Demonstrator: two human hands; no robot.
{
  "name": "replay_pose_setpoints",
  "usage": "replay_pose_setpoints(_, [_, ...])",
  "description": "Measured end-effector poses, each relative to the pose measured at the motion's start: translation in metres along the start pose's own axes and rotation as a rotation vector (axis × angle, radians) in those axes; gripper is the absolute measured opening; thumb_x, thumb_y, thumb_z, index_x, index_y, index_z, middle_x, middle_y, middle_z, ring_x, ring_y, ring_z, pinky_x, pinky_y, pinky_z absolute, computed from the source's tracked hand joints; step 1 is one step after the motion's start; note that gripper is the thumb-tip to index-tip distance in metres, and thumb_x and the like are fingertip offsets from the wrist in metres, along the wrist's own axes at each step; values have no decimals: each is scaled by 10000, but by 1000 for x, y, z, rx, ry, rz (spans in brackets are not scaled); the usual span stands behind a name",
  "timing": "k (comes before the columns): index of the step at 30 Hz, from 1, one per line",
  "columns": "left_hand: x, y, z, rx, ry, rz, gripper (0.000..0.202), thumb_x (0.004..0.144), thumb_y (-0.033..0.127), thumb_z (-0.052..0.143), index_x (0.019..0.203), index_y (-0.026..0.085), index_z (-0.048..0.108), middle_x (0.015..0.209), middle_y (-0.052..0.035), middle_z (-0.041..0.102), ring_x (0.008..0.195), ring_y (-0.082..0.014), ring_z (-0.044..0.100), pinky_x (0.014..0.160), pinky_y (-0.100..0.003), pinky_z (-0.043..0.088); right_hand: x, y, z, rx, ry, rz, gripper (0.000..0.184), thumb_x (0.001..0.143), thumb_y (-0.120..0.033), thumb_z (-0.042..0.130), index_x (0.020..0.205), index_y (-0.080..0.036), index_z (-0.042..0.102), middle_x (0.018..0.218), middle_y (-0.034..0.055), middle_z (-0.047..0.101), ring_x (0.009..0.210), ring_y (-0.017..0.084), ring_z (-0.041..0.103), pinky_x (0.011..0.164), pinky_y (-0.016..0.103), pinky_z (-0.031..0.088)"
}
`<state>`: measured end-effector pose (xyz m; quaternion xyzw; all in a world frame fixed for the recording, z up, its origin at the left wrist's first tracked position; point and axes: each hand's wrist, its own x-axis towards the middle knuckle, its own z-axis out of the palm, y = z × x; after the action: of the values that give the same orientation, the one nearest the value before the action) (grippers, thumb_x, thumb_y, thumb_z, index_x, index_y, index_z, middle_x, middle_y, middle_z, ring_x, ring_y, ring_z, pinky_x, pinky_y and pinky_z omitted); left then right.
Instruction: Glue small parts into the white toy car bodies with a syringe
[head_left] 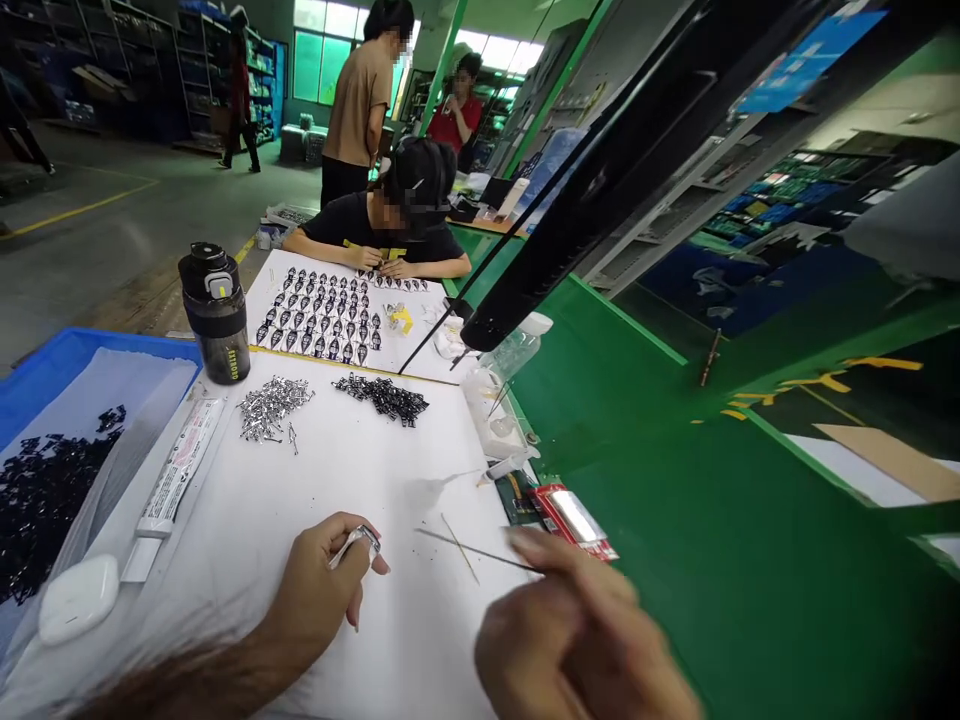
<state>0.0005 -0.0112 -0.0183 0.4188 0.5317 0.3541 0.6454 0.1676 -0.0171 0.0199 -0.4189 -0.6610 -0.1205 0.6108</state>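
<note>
My left hand (330, 570) is closed, with a small shiny metal part (358, 538) pinched between thumb and forefinger. My right hand (577, 630), slightly blurred at the lower right, grips a thin dark pointed tool (480, 551) whose tip reaches left towards the left hand, apart from the metal part. Under the tool, a thin wooden stick (459, 548) lies on the white tabletop (360, 470). Farther up are a pile of small silver metal parts (274, 405) and a pile of small black pieces (384, 398).
At left are a blue tray (142, 345) of black pieces, a white case (79, 598), a glue tube (180, 468) and a dark bottle (215, 315). A syringe (510, 465) and red packet (574, 520) lie right. Opposite, a co-worker (397, 215) bends over rows of parts (322, 310).
</note>
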Motion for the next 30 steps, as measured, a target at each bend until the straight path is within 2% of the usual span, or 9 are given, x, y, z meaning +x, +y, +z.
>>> replay_pose_setpoints(1, [0,0,0,1,1,4,217,883,365,517,877,171,615,846,-27,713,361,-33,404,472,-250,368,-10,-4,5,62,-60,-21,614,819,54,584,1369,-220,560,999,75,724,882,234,712,657,384,614])
replay_pose_setpoints(4, [-1,1,1,-2,-2,4,230,882,388,528,887,176,615,852,-28,710,367,-42,415,468,-255,384,-26,-1,22,153,-99,-54,620,796,85,588,1349,-197,578,995,86,729,860,224,709,654,394,622])
replay_pose_setpoints(10, [-2,2,0,-21,-10,0,201,903,373,523,876,195,612,892,-28,712,404,-56,440,486,-257,424,-30,6,39,186,-42,40,597,803,86,597,1314,-223,607,969,82,730,829,223,701,587,386,607])
replay_pose_setpoints(15, [-2,1,0,-30,-18,0,216,907,379,531,896,183,620,895,-31,710,400,-45,446,484,-246,411,-32,3,41,169,-50,64,590,805,88,600,1299,-233,620,949,70,734,825,218,701,597,383,607])
replay_pose_setpoints(21, [-1,0,-1,-26,-2,-27,207,906,375,529,919,187,617,920,-34,721,390,-40,454,474,-244,375,-30,4,37,163,8,65,616,769,127,601,1286,-206,637,939,72,717,810,221,690,571,382,582])
replay_pose_setpoints(26, [0,2,-2,-36,9,-35,210,900,389,534,930,199,617,935,-33,732,393,-48,474,481,-253,382,-30,5,38,164,-32,85,577,799,82,614,1284,-232,630,922,67,722,798,219,692,569,381,591])
replay_pose_setpoints(30, [-1,4,-1,-27,7,-40,211,890,390,539,922,197,618,937,-38,737,392,-48,479,476,-251,377,-31,5,39,167,-13,96,583,792,92,605,1280,-224,634,926,67,718,797,220,693,577,387,591])
